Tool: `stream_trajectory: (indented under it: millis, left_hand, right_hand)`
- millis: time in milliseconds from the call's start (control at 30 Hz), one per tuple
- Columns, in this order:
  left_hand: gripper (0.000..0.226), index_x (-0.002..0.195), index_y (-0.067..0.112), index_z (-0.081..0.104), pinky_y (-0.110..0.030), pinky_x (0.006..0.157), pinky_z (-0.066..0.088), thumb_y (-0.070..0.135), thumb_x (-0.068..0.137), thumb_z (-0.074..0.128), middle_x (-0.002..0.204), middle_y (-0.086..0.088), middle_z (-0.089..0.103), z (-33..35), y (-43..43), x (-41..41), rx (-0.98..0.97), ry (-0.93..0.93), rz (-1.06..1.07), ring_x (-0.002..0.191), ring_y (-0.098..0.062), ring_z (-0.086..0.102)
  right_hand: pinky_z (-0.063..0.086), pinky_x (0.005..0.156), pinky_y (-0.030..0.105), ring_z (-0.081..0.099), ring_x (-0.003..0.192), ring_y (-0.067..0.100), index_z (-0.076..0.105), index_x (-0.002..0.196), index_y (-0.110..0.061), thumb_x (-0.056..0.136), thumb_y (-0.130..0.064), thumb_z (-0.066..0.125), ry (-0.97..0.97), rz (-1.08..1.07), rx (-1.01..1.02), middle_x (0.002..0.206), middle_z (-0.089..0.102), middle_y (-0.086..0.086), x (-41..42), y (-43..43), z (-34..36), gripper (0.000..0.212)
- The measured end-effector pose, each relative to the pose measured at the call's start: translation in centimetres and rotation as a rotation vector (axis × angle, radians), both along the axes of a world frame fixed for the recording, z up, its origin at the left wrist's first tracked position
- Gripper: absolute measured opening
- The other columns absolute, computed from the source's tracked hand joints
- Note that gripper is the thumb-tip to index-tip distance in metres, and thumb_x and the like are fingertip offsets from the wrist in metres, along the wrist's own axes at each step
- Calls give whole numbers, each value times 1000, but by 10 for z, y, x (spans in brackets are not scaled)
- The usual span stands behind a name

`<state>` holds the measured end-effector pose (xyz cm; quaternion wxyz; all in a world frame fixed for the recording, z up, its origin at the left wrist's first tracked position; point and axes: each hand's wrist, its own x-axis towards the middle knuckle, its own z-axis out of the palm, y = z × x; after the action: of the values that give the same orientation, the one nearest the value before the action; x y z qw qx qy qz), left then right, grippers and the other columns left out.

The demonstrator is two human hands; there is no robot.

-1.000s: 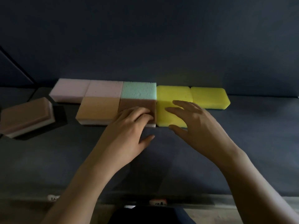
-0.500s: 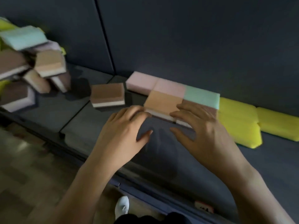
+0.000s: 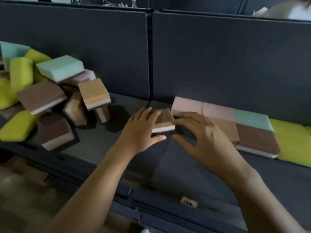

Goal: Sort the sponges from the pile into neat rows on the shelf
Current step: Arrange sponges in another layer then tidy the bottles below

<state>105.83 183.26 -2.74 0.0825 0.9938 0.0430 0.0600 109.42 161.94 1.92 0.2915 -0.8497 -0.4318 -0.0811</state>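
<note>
Head view gives us the dark shelf (image 3: pixel 185 165) with a loose brown sponge (image 3: pixel 165 119) lying near its back edge, about midway along, its white layer facing the front edge. Our left hand (image 3: pixel 143 130) lies over the sponge's left part, fingers across the top and thumb stretched along the front just below the white layer. We cannot tell whether it clamps the sponge or only rests there. Our right hand (image 3: pixel 207 140) hovers just beside it, fingers apart and loosely bent, holding nothing. Its index fingertip is at the sponge's right end, and we cannot tell if it touches. The two hands are near each other but apart.

Toward the shelf's right end, a row runs along the back edge against the dark panel (image 3: pixel 218 64): a pink sponge (image 3: pixel 186 105), a second pink sponge (image 3: pixel 218 111), a teal sponge (image 3: pixel 252 119) and a yellow sponge (image 3: pixel 289 128). Touching it in front is a second row: a tan sponge (image 3: pixel 225 126) partly behind our right hand, a dark brown sponge (image 3: pixel 257 138) and a front yellow sponge (image 3: pixel 294 148).

At the shelf's left end sits the pile (image 3: pixel 50 91), with yellow, teal, pink, tan and brown sponges heaped at all angles. A small white label (image 3: pixel 189 201) sits on the front edge
</note>
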Motion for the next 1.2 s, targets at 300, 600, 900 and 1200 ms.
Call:
stream_trajectory:
  millis: [300,600,900,1200]
  left_hand:
    - [72,133,24,40,-34,89,45,64,77,59,130,-1,47,20,41,-51,-49,-121,20,116,-21,51]
    - [73,137,29,43,-34,89,48,69,78,50,127,4,49,19,82,-116,-61,-130,138,110,-17,51]
    - [64,126,30,46,-33,86,51,67,74,54,120,7,50,21,70,-119,-113,-172,151,105,-12,52]
    - [71,135,30,43,-30,91,47,69,76,49,130,5,45,25,-5,-78,-116,-148,-41,115,-14,50]
  right_hand:
    - [44,102,26,52,123,11,62,127,-23,92,-34,65,41,96,88,132,56,-6,-11,99,33,37]
    - [33,110,55,27,141,40,28,147,-22,80,-74,53,93,114,-235,152,33,13,1,255,37,89]
    - [41,99,50,51,108,32,52,121,-11,95,-23,48,111,125,-247,116,55,10,2,247,44,29]
    - [40,106,38,50,123,16,51,135,-23,80,-21,73,56,47,56,134,54,-1,29,80,47,60]
